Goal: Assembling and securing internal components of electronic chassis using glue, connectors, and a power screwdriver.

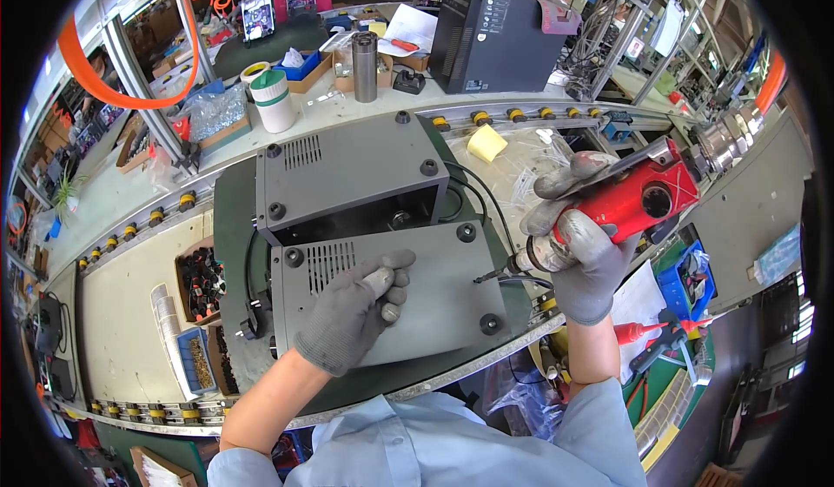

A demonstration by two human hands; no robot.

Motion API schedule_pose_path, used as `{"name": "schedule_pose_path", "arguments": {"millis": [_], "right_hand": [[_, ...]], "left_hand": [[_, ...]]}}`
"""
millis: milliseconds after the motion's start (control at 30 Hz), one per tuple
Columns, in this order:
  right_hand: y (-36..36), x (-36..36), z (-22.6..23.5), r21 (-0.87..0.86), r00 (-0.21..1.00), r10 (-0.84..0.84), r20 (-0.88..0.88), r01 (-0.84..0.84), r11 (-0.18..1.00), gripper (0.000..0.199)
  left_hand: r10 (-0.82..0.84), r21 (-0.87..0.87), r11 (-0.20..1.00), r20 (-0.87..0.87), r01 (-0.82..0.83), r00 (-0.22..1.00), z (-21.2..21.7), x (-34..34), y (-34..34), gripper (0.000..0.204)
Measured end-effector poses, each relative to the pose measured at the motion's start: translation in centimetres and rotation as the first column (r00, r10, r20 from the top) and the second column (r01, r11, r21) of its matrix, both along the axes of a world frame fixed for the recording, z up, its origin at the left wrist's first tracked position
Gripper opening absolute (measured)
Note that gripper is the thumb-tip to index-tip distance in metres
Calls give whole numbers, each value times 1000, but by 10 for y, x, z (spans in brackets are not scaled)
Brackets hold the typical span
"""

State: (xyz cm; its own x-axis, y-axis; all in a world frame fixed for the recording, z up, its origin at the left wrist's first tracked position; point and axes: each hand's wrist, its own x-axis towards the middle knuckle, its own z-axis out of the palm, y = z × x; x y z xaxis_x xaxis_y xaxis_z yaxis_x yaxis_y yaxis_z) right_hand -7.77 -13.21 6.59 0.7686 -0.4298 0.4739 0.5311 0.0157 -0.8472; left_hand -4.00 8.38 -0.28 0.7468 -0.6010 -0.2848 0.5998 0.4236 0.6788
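Observation:
My right hand, in a grey glove, grips a red air screwdriver held tilted, its bit pointing left. The bit's tip is over the right part of the nearer dark grey metal case; whether it touches is unclear. My left hand, gloved too, is closed with fingers curled above that case, beside its vent slots. What those fingers hold, if anything, is hidden. Behind stands a second grey metal case with an open side facing me. Round black feet sit at the corners of both upper faces.
Both cases rest on a dark green mat on a roller-edged line. To the left are a box of black parts and a blue tray of small screws. A steel bottle and a large black case stand behind.

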Motion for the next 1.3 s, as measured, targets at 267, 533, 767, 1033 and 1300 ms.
{"name": "schedule_pose_path", "arguments": {"millis": [267, 533, 767, 1033, 1300], "right_hand": [[15, 4, 9, -82, 991, 103, -90, -111, 990, 51], [31, 13, 11, -175, 991, 22, -130, -44, 984, 47], [31, 11, 10, -167, 995, 70, -73, -81, 983, 41], [33, 13, 10, -144, 986, 83, -143, -104, 984, 41], [28, 15, 4, -158, 985, 111, -130, -131, 979, 44]], "left_hand": [[-5, 9, 1000, 16, 5, 1000, -2, -1, 0, 34], [7, 15, 1000, -1, -7, 1000, -1, 0, 0, 33], [-21, -20, 1000, 14, 21, 1000, -7, 0, 1, 35], [-9, -44, 999, 13, 10, 1000, -6, -1, 3, 33], [0, -26, 1000, 10, 0, 1000, -7, 0, 2, 31]]}}
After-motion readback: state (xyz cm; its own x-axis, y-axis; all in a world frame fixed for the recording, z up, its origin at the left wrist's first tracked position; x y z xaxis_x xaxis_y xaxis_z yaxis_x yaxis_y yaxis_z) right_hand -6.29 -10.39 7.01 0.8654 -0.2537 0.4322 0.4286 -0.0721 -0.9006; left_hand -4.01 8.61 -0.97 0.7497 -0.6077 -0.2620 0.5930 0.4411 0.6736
